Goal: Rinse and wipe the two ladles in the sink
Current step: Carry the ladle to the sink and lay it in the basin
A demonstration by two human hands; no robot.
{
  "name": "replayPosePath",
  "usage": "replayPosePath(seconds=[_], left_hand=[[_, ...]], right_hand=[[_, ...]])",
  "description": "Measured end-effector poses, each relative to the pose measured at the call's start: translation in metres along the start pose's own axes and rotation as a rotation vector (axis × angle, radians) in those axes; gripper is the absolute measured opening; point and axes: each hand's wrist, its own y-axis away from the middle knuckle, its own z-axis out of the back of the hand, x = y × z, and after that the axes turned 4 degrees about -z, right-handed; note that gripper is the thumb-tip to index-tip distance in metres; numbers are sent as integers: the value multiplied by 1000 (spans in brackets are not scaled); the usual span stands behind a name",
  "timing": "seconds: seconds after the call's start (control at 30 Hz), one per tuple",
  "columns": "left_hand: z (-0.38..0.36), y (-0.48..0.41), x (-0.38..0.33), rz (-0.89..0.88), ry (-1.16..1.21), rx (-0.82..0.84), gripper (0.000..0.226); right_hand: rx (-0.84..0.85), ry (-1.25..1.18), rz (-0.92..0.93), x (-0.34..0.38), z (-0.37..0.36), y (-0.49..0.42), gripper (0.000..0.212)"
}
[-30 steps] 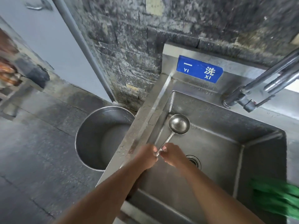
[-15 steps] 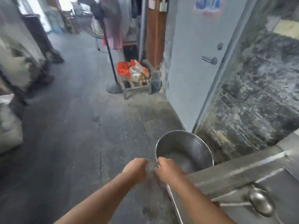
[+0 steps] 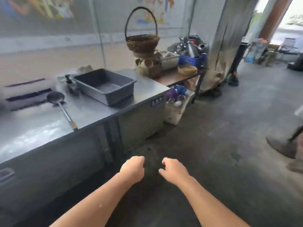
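The sink and the ladle that lay in it are out of view. My left hand (image 3: 132, 169) and my right hand (image 3: 173, 171) hang side by side over the dark concrete floor. Both are loosely curled and hold nothing. One long-handled ladle (image 3: 55, 97) lies on the steel counter (image 3: 91, 112) to my left, its bowl away from me and its handle tip at the counter's front edge. It is about an arm's length up and left of my left hand.
A grey plastic tub (image 3: 105, 86) and a pump bottle (image 3: 71, 84) sit on the counter. Behind them stand a wicker basket (image 3: 142, 41), a blue crate of metalware (image 3: 191, 59) on a side table, and a box of cups (image 3: 176, 102) on the floor. A stand base (image 3: 278, 146) lies at right.
I let go of the ladle in the sink and turned away to the left. The sink and steel pot left the view; the counter with another ladle came in. Both hands stayed curled.
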Motion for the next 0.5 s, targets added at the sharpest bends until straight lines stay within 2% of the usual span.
replayPosePath(seconds=[0.17, 0.4, 0.5], left_hand=[[62, -10, 146, 259, 40, -144, 40], [133, -66, 300, 500, 44, -164, 43], [158, -100, 358, 584, 89, -172, 36]], right_hand=[[83, 118, 327, 169, -14, -90, 44], [152, 207, 590, 342, -38, -219, 47], [197, 246, 640, 407, -45, -278, 38]])
